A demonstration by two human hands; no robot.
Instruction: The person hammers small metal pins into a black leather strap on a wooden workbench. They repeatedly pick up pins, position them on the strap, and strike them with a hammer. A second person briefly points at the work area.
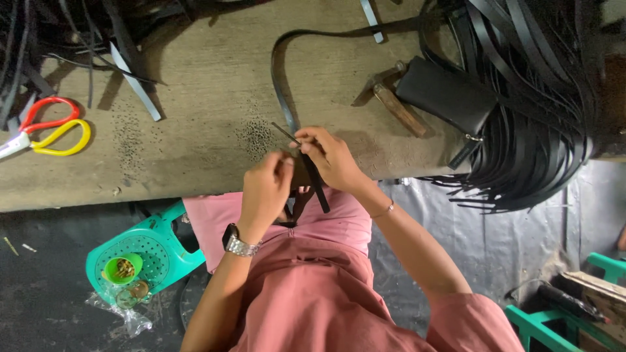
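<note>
Both hands' (264, 189) (332, 156) grip clamps a black strap (316, 182); green cup (122, 268) holds brass bits.

On the workbench (195, 78), the hands (300, 169) sit at the near edge, centre. The scissors (45, 127) lie at nine o'clock from them, the hammer (394, 101) and pouch (447, 94) at two o'clock, the strap bundle (535, 111) beyond at three. A stool (163, 251) stands below at seven o'clock.

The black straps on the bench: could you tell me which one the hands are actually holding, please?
The strap that loops across the bench and runs down to the edge, pinched between left hand and right hand. The heap of straps at the right lies untouched.
</note>
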